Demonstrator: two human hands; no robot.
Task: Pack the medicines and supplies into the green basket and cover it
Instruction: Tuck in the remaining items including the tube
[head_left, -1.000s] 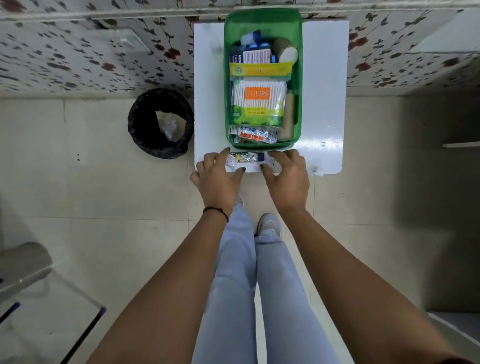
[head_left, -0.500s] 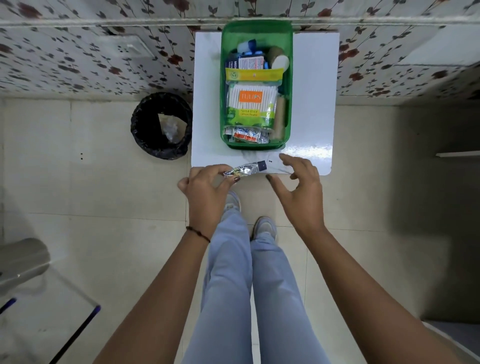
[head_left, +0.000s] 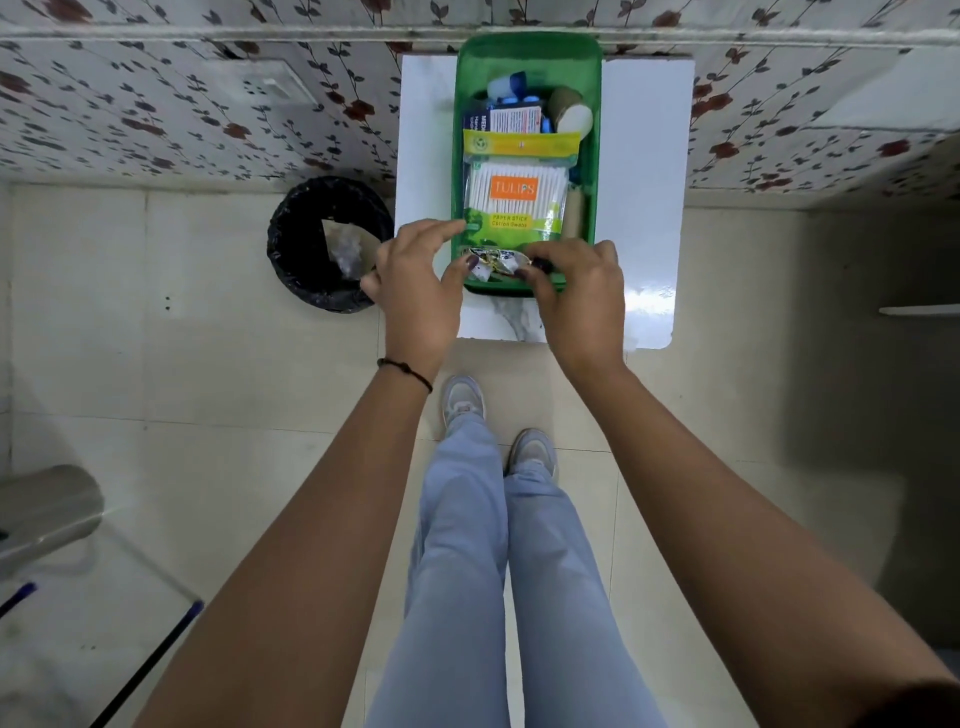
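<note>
The green basket (head_left: 594, 156) stands on a small white table (head_left: 644, 208), against the wall. It holds a pack of Tulips cotton swabs (head_left: 514, 200), medicine boxes (head_left: 511, 118), a bandage roll (head_left: 571, 117) and a blue-capped bottle (head_left: 509, 85). A crumpled silvery ointment tube (head_left: 493, 260) with a dark cap is over the basket's near end. My left hand (head_left: 415, 280) pinches its left end and my right hand (head_left: 576, 291) grips the capped end. No cover is in view.
A black-lined waste bin (head_left: 311, 244) stands on the floor left of the table. A flowered wall runs behind. A glass-topped surface with a pen (head_left: 145, 665) sits at the lower left. My legs and shoes are below the table's front edge.
Both hands have lifted the tube off the table's front edge and carried it forward over the basket's near end. The right hand, open half a second ago, now grips the tube's capped end.
</note>
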